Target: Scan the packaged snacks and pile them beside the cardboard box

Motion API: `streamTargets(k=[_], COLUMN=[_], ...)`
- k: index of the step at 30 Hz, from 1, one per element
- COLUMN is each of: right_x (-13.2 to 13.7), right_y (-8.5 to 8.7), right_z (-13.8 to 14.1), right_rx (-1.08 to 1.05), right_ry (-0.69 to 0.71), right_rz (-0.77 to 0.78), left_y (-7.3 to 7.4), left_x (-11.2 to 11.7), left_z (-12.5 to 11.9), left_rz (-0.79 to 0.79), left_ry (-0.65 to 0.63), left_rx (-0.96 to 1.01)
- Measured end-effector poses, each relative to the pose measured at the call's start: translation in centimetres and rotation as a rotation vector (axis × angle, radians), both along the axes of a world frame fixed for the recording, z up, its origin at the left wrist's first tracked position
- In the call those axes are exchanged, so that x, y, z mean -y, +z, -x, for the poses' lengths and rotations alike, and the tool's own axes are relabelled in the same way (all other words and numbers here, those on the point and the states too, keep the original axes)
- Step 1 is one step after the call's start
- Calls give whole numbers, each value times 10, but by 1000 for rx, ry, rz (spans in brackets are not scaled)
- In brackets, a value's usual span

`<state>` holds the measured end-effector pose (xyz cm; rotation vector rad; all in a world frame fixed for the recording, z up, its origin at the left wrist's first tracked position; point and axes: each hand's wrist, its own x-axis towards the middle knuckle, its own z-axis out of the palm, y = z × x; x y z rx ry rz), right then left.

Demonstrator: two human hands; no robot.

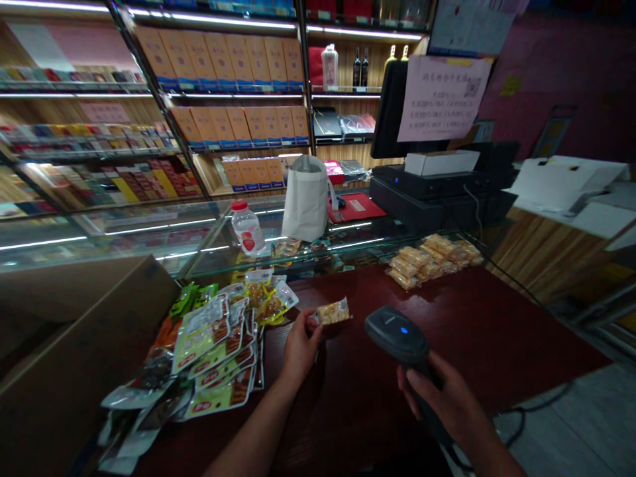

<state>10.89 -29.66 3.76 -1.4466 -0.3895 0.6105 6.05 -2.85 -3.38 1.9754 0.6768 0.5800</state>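
My left hand (299, 346) pinches a small clear snack packet (332, 311) with yellow pieces inside, held just above the dark red counter (477, 331). My right hand (440, 392) is wrapped round the handle of a black barcode scanner (395, 333) with a blue light on top; its head sits a little to the right of the packet. A spread of snack packets (216, 354) in green, white and red wrappers lies on the counter left of my left hand.
A pile of small yellow packets (431, 260) lies at the counter's far right. A water bottle (247, 228) and a white bag (305, 199) stand on the glass display case. A till and monitor (437, 179) stand behind. A cardboard box (74, 344) is at left.
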Motion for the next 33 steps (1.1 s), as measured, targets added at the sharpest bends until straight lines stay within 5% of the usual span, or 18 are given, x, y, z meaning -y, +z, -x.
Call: streamTargets(k=[4, 11, 16, 21, 27, 33], right_x=[2, 7, 11, 14, 12, 6], right_y=[-3, -9, -11, -8, -6, -7], right_z=[0, -2, -3, -3, -2, -1], right_rx=[5, 21, 24, 22, 4, 42], right_ry=[-3, -5, -2, -19, -7, 34], right_rz=[-1, 8, 45, 57, 34, 33], left_y=[1, 28, 31, 19, 15, 18], left_x=[-3, -2, -12, -16, -11, -12], left_z=[-1, -26, -33, -19, 0, -1], left_rz=[-58, -330, -349, -125, 714, 787], left_ry=[4, 21, -43, -84, -103, 29], left_rx=[-92, -547, -584, -263, -33, 85])
